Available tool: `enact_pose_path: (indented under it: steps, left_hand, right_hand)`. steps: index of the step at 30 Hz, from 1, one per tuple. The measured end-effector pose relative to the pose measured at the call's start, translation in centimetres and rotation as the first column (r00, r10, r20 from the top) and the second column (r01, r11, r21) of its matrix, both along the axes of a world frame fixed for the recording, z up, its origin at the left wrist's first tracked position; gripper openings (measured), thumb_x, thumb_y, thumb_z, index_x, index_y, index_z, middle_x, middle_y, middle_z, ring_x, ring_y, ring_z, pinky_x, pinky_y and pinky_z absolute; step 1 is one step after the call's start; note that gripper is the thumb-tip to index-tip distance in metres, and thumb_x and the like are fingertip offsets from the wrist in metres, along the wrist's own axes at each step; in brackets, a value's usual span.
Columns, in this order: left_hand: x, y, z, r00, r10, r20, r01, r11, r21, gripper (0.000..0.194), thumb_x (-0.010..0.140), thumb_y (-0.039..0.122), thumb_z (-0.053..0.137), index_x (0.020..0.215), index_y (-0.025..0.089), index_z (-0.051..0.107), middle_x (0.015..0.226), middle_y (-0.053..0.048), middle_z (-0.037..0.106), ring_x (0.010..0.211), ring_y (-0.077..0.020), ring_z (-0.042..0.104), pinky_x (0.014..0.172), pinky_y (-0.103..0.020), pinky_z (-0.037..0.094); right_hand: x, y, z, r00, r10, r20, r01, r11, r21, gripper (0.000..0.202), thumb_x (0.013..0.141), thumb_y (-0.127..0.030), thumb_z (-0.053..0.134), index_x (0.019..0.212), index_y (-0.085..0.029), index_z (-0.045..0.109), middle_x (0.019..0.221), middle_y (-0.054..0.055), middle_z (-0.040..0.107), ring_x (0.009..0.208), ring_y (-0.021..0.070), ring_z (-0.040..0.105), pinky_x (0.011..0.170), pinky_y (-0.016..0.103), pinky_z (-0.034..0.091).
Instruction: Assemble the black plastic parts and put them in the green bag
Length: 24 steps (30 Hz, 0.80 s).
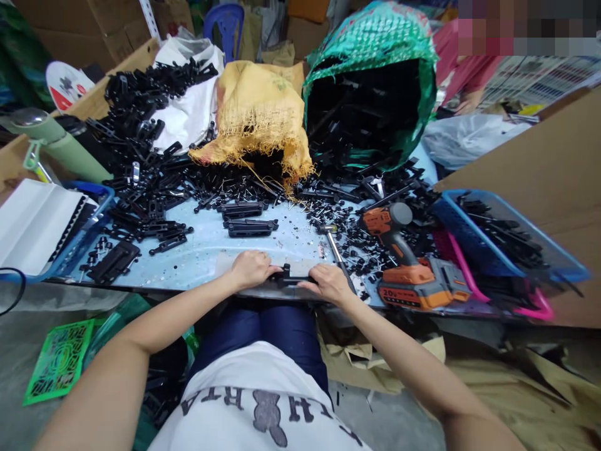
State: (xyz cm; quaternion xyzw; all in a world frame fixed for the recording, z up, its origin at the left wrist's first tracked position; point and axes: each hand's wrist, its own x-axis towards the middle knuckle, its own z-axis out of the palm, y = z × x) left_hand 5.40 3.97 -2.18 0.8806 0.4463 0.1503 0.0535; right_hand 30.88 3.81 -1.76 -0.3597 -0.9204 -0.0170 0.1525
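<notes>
A small black plastic part (290, 274) lies at the near edge of the light blue table (206, 241). My left hand (251, 268) grips its left end and my right hand (328, 283) grips its right end. Both hands rest on the table edge above my lap. Two assembled black pieces (248, 219) lie just beyond my hands. An orange cordless drill (404, 263) lies on its side to the right of my right hand, and a hammer (334, 244) rests between.
Heaps of black plastic parts (141, 144) cover the back left. A yellow sack (256, 113) and a green sack (375, 81) spill more parts. A blue basket (507, 238) stands right, a blue tray (89, 222) left. Another person (464, 69) sits behind.
</notes>
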Motion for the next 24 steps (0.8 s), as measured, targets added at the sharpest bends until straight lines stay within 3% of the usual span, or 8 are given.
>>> enact_pose_path:
  steps: [4,8,11,13,15,19,22,24]
  left_hand:
    - [-0.5,-4.7,3.9,0.864,-0.192,0.466,0.197,0.98,0.038,0.059,0.094,0.048,0.016,0.06,0.015,0.052,0.054,-0.004,0.052,0.052,-0.0124,0.048,0.052,-0.025,0.036]
    - [1.3,-9.3,7.0,0.555,-0.181,0.812,0.279,0.96,0.023,0.058,0.095,0.045,0.012,0.06,0.016,0.047,0.049,-0.002,0.046,0.048,-0.01,0.044,0.05,-0.023,0.035]
    - [3.0,-10.4,6.6,0.413,-0.218,0.884,0.153,0.974,0.168,0.056,0.094,0.048,0.014,0.069,0.017,0.052,0.056,-0.002,0.051,0.054,-0.0106,0.049,0.053,-0.023,0.04]
    - [3.2,-10.0,5.1,0.492,-0.267,0.828,0.034,0.957,0.289,0.059,0.091,0.056,0.015,0.089,0.016,0.058,0.072,-0.006,0.059,0.071,-0.0151,0.058,0.063,-0.026,0.046]
    - [2.3,-8.8,3.1,0.67,-0.272,0.691,-0.042,0.915,0.401,0.066,0.087,0.063,0.018,0.11,0.015,0.056,0.089,-0.011,0.061,0.091,-0.0213,0.059,0.074,-0.032,0.048]
    - [-0.5,-4.0,-0.6,0.959,0.001,0.284,-0.121,0.906,0.406,0.074,0.077,0.072,0.033,0.123,0.018,0.053,0.1,-0.014,0.061,0.095,-0.0261,0.059,0.081,-0.037,0.047]
    - [-1.4,0.2,-1.7,0.981,0.196,-0.009,-0.191,0.963,0.192,0.069,0.078,0.064,0.047,0.126,0.014,0.052,0.106,-0.018,0.06,0.101,-0.0304,0.056,0.088,-0.043,0.042]
    - [-1.7,2.1,-1.5,0.96,0.271,-0.066,-0.258,0.953,0.161,0.065,0.08,0.056,0.051,0.13,0.014,0.047,0.116,-0.02,0.056,0.115,-0.0324,0.047,0.099,-0.049,0.033]
  right_hand:
    - [-1.2,-2.3,4.2,0.84,0.35,-0.414,-0.434,0.892,-0.126,0.054,0.09,-0.057,0.031,0.062,-0.017,0.052,0.051,0.002,0.047,0.051,0.0127,0.043,0.051,0.027,0.026]
    - [-5.7,-5.6,6.0,0.494,0.314,-0.811,-0.729,0.658,-0.189,0.046,0.093,-0.05,0.029,0.065,-0.019,0.049,0.049,0.0,0.044,0.047,0.012,0.041,0.048,0.026,0.029]
    - [-10.3,-6.9,4.3,0.227,0.03,-0.973,-0.626,0.77,-0.122,0.045,0.09,-0.057,0.024,0.074,-0.022,0.048,0.059,0.0,0.046,0.053,0.0133,0.046,0.054,0.027,0.039]
    - [-12.6,-6.1,2.5,0.106,-0.143,-0.984,-0.424,0.889,-0.175,0.046,0.089,-0.06,0.019,0.091,-0.025,0.047,0.083,0.005,0.052,0.073,0.017,0.055,0.067,0.034,0.046]
    - [-13.8,-3.7,1.0,0.148,-0.187,-0.971,-0.344,0.911,-0.228,0.044,0.09,-0.056,0.015,0.104,-0.027,0.045,0.107,0.008,0.05,0.097,0.0205,0.054,0.082,0.041,0.046]
    - [-13.5,5.6,-0.7,0.619,-0.027,-0.785,-0.225,0.951,-0.21,0.037,0.086,-0.049,0.043,0.111,-0.023,0.046,0.122,0.011,0.048,0.118,0.024,0.043,0.099,0.046,0.035]
    - [-12.7,13.3,-0.8,0.765,-0.284,-0.578,0.218,0.959,-0.182,0.042,0.083,-0.039,0.05,0.118,-0.015,0.047,0.127,0.017,0.046,0.121,0.0271,0.038,0.102,0.047,0.03]
    - [-12.1,16.8,-0.3,0.835,-0.347,-0.427,0.3,0.938,-0.175,0.036,0.083,-0.03,0.05,0.113,-0.011,0.053,0.119,0.018,0.052,0.114,0.0276,0.045,0.098,0.045,0.035]
